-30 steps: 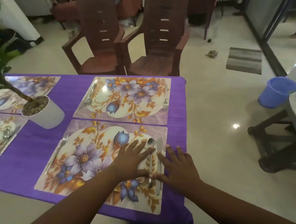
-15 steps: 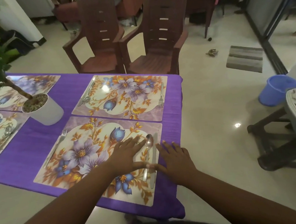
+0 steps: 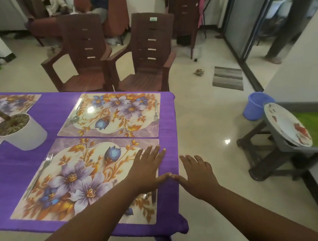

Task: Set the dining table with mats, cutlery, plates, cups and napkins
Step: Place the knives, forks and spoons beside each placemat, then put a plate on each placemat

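Cutlery step at near mat [image 3: 80, 179]: left hand [image 3: 148, 169], right hand [image 3: 196, 172] flat, empty. Next: fetch plates [image 3: 287, 124].

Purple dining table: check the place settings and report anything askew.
Nothing stands out. The two floral placemats, near and far, lie square, each with a silver fork, near and far, at its edge.

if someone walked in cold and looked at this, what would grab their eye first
The bright purple tablecloth with its glossy floral placemats, the nearest placemat filling the lower left. Next, the two bare hands: the left hand flat on that mat's right edge, the right hand open beside the table's edge, thumbs meeting. To the right, a flowered plate leans in a grey tub by a blue bucket.
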